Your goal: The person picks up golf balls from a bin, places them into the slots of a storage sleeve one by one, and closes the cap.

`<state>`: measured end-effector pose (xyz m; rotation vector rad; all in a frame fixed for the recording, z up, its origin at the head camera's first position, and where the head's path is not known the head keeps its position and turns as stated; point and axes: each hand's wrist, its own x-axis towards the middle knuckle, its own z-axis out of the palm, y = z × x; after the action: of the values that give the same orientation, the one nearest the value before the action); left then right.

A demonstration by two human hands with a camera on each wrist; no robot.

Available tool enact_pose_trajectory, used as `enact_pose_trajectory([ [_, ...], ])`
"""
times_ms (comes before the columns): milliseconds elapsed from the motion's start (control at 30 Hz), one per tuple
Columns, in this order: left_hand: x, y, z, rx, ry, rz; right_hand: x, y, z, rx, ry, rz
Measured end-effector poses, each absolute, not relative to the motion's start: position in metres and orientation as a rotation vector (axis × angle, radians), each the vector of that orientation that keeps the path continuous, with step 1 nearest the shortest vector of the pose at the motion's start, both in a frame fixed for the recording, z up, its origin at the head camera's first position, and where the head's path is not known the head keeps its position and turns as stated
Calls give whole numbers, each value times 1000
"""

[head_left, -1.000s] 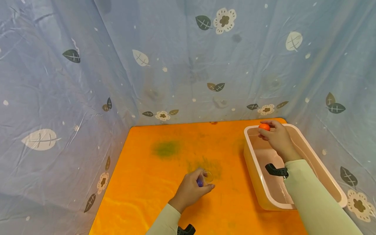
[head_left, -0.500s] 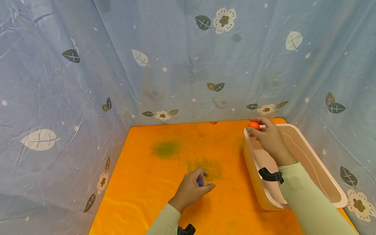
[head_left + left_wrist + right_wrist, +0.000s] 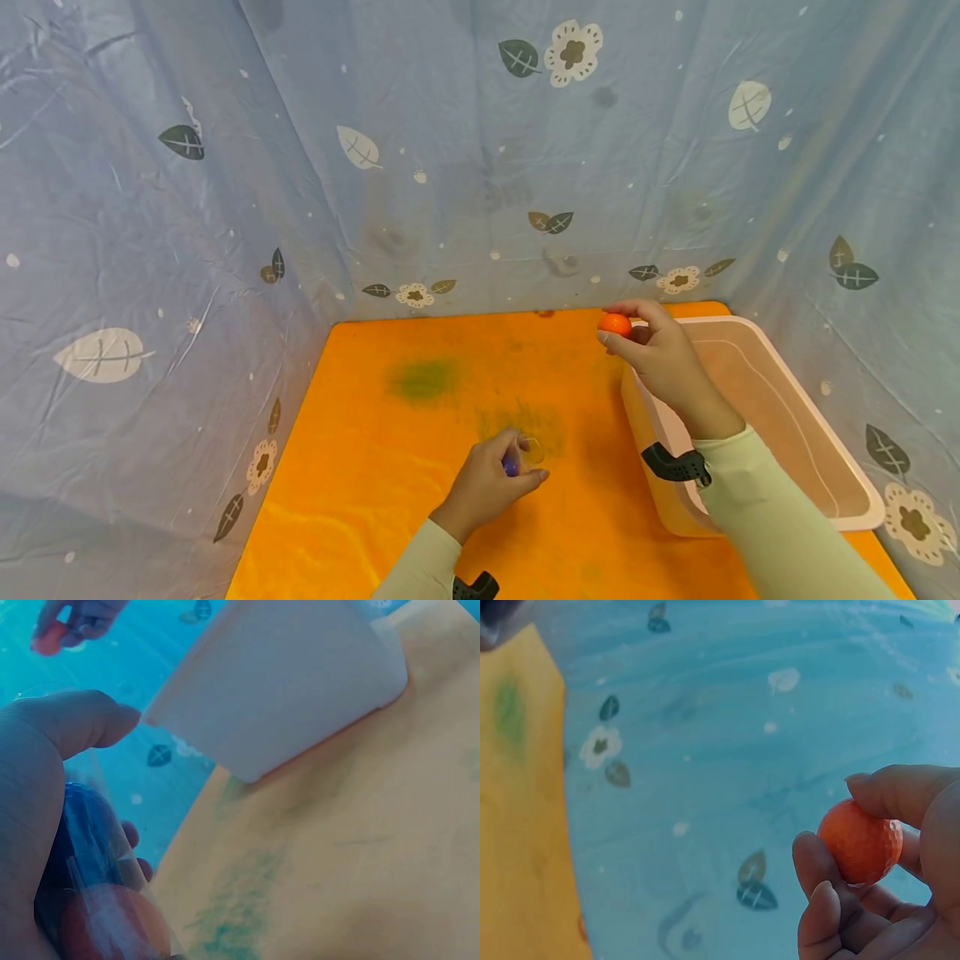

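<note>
"How would you handle this step?"

"Start with the bin [image 3: 772, 408]: the right hand [image 3: 660, 354] is above its far left corner, so I'd carry high enough to clear the rim. The left hand [image 3: 483, 483] is curled round the cup [image 3: 532, 451], over the middle of the table [image 3: 375, 467]; I'd hold it steady, mouth up, thumb clear of the opening. Whether its base touches the table I can't tell."

"And the orange ball [image 3: 615, 325]?"

"Just outside the bin's far left corner, in the air, pinched between the right thumb and fingers. It's dimpled but round, so it might roll loose; a light, even pinch should do, let go only once it's supported."

"Now count, biggest first."

"Curtain [image 3: 465, 192] on three sides, though I can't tell how many sheets. One table, one bin, two hands, two straps [image 3: 671, 464], one cup. Three balls show: the pinched one, plus a blue ball [image 3: 86, 825] and a second orange ball [image 3: 116, 922] in the cup, blue nearer the mouth."

"Any more?"

"Can't say; the hands and sleeve hide parts of the cup and bin."
</note>
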<state>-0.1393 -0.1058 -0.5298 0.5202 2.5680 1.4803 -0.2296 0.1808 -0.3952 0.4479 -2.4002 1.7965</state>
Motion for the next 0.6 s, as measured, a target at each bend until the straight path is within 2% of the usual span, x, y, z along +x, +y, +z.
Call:
enact_pose_trajectory([
  [333,-139,-105,-528,536,2577,1488,-206,155,-391,540,-2396,1870],
  [600,-138,-104,-528,526,2566,1504,-192,138,-402,622,-2363,1962],
])
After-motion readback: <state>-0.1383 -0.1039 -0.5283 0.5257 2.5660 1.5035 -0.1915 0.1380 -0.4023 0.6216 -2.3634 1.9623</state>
